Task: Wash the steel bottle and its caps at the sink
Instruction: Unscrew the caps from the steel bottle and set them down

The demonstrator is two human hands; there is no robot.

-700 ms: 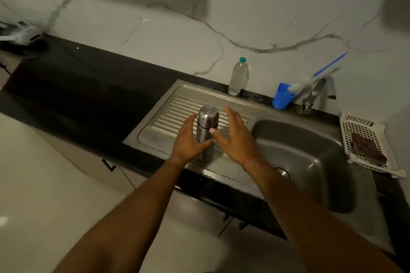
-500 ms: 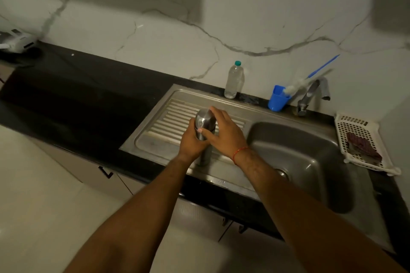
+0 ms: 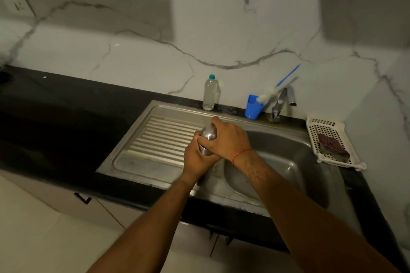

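Two hands now hold the steel bottle (image 3: 205, 150) upright over the sink's draining board (image 3: 155, 139): the left hand (image 3: 196, 162) grips its body and the right hand (image 3: 228, 139), open a moment ago, has closed its grip over the cap (image 3: 209, 133), likely to unscrew it.

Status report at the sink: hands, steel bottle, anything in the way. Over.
Left hand grips steel bottle by its body. Right hand grips its top. Bottle at edge of drainboard, beside basin, base hidden. Nothing seen blocking basin.
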